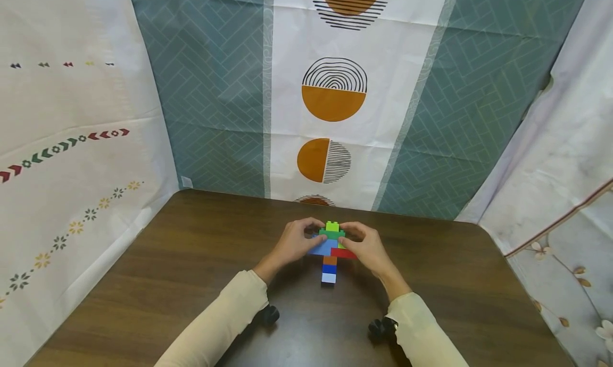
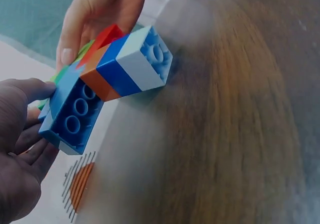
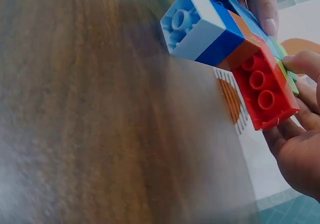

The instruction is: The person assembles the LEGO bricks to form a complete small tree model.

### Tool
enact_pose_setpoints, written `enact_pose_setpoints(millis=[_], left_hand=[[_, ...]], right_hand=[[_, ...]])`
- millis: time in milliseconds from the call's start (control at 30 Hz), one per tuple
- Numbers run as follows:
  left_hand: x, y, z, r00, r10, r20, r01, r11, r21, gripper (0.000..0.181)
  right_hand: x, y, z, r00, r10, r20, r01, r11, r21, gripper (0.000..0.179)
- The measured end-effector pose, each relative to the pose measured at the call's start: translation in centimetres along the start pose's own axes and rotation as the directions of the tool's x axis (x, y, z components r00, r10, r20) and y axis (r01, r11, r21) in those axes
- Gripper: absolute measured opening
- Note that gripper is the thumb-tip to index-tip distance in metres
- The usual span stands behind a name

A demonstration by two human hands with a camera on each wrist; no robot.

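Both hands hold one build of toy building bricks above the table. Its narrow stem stacks an orange brick (image 1: 330,260), a dark blue brick (image 1: 329,268) and a pale blue-white brick (image 3: 197,31), whose hollow underside faces the wrist cameras. Above the stem, a blue brick (image 2: 75,111) juts out to the left and a red brick (image 3: 265,89) to the right. Green brick (image 1: 331,234) and lime brick (image 1: 332,226) sit at the top. My left hand (image 1: 293,242) pinches the left side, thumb on the blue brick. My right hand (image 1: 367,248) grips the right side, its thumb near the lime and green edge.
Under the hands spreads a dark brown wooden table (image 1: 191,282). A patterned cloth (image 1: 215,90) hangs behind its far edge, with white cloths (image 1: 72,170) along both sides. Black wrist gear (image 1: 270,315) shows below each sleeve.
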State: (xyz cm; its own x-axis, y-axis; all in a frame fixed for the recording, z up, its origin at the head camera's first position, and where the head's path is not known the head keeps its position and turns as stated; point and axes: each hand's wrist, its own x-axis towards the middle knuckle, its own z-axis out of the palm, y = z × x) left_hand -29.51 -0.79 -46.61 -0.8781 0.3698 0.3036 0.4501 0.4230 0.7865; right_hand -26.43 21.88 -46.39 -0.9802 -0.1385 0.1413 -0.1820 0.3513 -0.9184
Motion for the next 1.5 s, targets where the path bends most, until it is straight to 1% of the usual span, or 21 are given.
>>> enact_pose_setpoints(millis=[167, 233, 300, 467, 633, 833, 1033, 1233, 1300, 1400, 1500], left_hand=[[0.2, -0.8, 0.4, 0.997, -0.061, 0.052, 0.060, 0.998, 0.013, 0.033], [0.3, -1.1, 0.5, 0.993, -0.092, 0.072, 0.091, 0.996, 0.017, 0.034], [0.4, -1.3, 0.6, 0.990, -0.109, 0.086, 0.108, 0.994, 0.018, 0.035], [0.6, -1.8, 0.8, 0.987, -0.126, 0.096, 0.123, 0.992, 0.033, 0.035], [0.7, -2.0, 1.0, 0.982, -0.155, 0.106, 0.151, 0.988, 0.039, 0.035], [0.7, -2.5, 1.4, 0.978, -0.166, 0.128, 0.161, 0.986, 0.052, 0.034], [0.6, -2.4, 1.4, 0.974, -0.185, 0.134, 0.180, 0.982, 0.053, 0.034], [0.4, -2.4, 1.5, 0.974, -0.181, 0.134, 0.175, 0.983, 0.055, 0.034], [0.5, -2.3, 1.5, 0.973, -0.182, 0.138, 0.176, 0.983, 0.058, 0.035], [0.6, -2.2, 1.2, 0.973, -0.170, 0.154, 0.164, 0.985, 0.048, 0.038], [0.7, -2.0, 0.6, 0.974, -0.155, 0.166, 0.148, 0.987, 0.057, 0.042]], right_hand=[[0.2, 0.7, 0.3, 0.995, 0.094, -0.012, -0.094, 0.996, 0.004, 0.040], [0.3, 0.9, 0.4, 0.993, 0.119, -0.013, -0.119, 0.993, 0.006, 0.040], [0.4, 1.1, 0.5, 0.991, 0.132, -0.010, -0.132, 0.991, 0.008, 0.039], [0.8, 1.5, 0.8, 0.988, 0.154, -0.009, -0.154, 0.988, 0.027, 0.038], [1.2, 2.0, 0.9, 0.978, 0.209, 0.005, -0.209, 0.977, 0.036, 0.037], [1.2, 2.3, 1.0, 0.967, 0.252, 0.032, -0.253, 0.967, 0.042, 0.037], [1.2, 2.3, 1.1, 0.968, 0.247, 0.043, -0.248, 0.967, 0.049, 0.036], [1.0, 2.4, 0.9, 0.967, 0.250, 0.046, -0.252, 0.967, 0.035, 0.037], [1.1, 2.4, 0.8, 0.968, 0.248, 0.046, -0.249, 0.968, 0.018, 0.038], [1.1, 2.5, 0.6, 0.971, 0.235, 0.045, -0.234, 0.972, -0.019, 0.038], [1.0, 2.6, 0.3, 0.980, 0.195, 0.033, -0.192, 0.978, -0.076, 0.038]])
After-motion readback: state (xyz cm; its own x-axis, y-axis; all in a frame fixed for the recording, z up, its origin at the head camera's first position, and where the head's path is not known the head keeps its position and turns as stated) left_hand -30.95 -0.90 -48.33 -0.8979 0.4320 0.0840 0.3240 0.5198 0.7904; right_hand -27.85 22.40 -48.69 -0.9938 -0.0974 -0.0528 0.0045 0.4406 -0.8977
